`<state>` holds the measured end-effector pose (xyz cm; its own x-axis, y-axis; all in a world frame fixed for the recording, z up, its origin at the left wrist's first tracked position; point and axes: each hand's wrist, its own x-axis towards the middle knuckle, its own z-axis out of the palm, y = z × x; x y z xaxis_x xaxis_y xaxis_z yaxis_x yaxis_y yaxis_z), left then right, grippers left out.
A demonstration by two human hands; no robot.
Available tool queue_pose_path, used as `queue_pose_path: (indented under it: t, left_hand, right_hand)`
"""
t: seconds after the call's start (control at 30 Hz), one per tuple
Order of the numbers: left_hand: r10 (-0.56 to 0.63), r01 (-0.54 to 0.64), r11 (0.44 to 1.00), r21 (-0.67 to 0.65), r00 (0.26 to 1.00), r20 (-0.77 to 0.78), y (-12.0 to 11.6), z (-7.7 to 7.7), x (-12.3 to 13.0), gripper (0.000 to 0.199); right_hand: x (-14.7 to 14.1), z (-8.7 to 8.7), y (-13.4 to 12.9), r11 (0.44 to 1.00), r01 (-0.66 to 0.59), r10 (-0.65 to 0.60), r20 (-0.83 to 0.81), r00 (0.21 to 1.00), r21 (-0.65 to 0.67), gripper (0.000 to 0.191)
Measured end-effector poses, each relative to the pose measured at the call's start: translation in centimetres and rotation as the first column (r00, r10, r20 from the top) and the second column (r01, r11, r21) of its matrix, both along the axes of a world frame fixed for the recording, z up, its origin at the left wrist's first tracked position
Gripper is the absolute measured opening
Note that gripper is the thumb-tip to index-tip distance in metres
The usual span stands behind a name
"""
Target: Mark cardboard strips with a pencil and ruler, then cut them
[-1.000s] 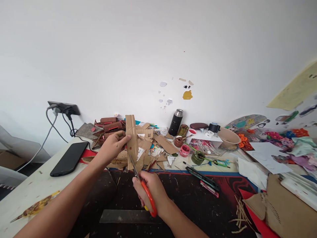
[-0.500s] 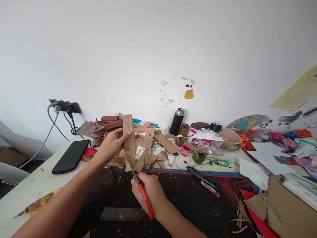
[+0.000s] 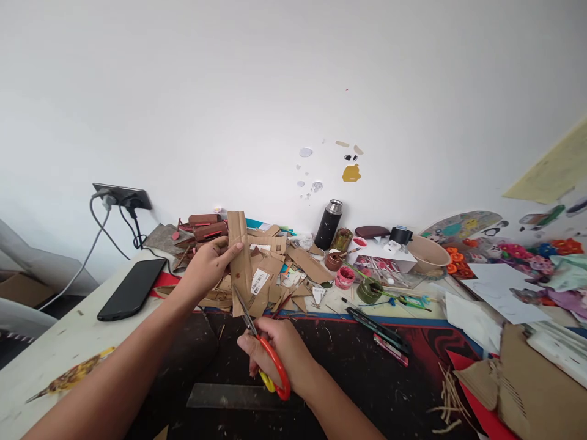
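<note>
A narrow upright strip of brown cardboard [image 3: 239,253] is pinched between the thumb and fingers of my left hand [image 3: 212,261]. My right hand [image 3: 280,351] grips scissors [image 3: 274,357] with red and yellow handles. Their blades point up and left and meet the lower end of the strip; I cannot tell how far the cut runs. Behind the strip lies a heap of cardboard scraps [image 3: 307,264], one bearing a white barcode label [image 3: 259,280]. Below my right hand a clear ruler [image 3: 224,396] rests on the dark mat [image 3: 339,391].
A black phone [image 3: 132,289] lies on the left of the table. Toward the back stand a black flask [image 3: 328,225], a pink paint jar [image 3: 344,278] and a green paint jar [image 3: 368,291]. A cutter knife [image 3: 376,327] lies right of centre, with larger cardboard [image 3: 541,391] at the right edge.
My right hand has turned and its fingers have shifted on the scissors, so the yellow handle now shows beside the red one. My left hand and the strip stay almost in place.
</note>
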<state>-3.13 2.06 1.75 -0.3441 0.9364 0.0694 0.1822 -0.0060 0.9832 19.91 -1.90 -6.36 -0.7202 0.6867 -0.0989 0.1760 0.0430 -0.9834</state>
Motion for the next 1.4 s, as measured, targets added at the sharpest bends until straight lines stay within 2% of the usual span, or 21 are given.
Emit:
queue_pose_path:
  t: [0.2, 0.27, 0.43, 0.8, 1.0, 1.13, 1.3, 1.4]
  left_hand:
    - [0.029, -0.029, 1.0, -0.006, 0.999, -0.031, -0.4, 1.0, 0.3, 0.077]
    - [0.035, -0.035, 0.999, -0.008, 0.998, -0.046, -0.5, 1.4, 0.3, 0.073]
    - [0.041, -0.042, 0.999, -0.008, 0.997, -0.07, -0.8, 1.9, 0.5, 0.066]
    - [0.033, -0.034, 0.999, -0.024, 0.998, -0.046, -0.6, 1.7, 0.5, 0.067]
    - [0.013, -0.013, 1.0, -0.026, 1.0, -0.007, -0.4, 1.3, 0.4, 0.07]
    - [-0.003, 0.004, 1.0, -0.022, 1.0, 0.016, -0.2, 1.0, 0.3, 0.069]
    - [-0.016, 0.017, 1.0, -0.018, 1.0, 0.01, -0.2, 0.8, 0.1, 0.069]
    - [-0.022, 0.022, 1.0, -0.018, 1.0, -0.005, -0.3, 0.8, 0.2, 0.07]
  right_hand:
    - [0.2, 1.3, 0.2, 0.997, -0.028, 0.027, -0.014, 1.0, -0.073, 0.065]
    - [0.3, 1.1, 0.3, 0.996, -0.04, 0.039, -0.011, 0.999, -0.081, 0.07]
    - [0.6, 0.5, 0.5, 0.998, -0.056, 0.057, 0.025, 0.998, -0.009, 0.076]
    - [0.8, 1.3, 0.5, 0.997, -0.074, 0.074, 0.022, 0.997, 0.015, 0.079]
    - [0.7, 2.2, 0.3, 0.996, -0.072, 0.074, 0.031, 0.997, -0.057, 0.087]
    - [0.6, 1.4, 0.3, 0.987, -0.107, 0.106, -0.01, 0.994, -0.122, 0.085]
    - [0.2, -0.1, 0.3, 0.983, -0.077, 0.071, -0.039, 0.997, -0.169, 0.085]
    - [0.0, -0.4, 0.2, 0.977, -0.06, 0.05, -0.052, 0.997, -0.207, 0.086]
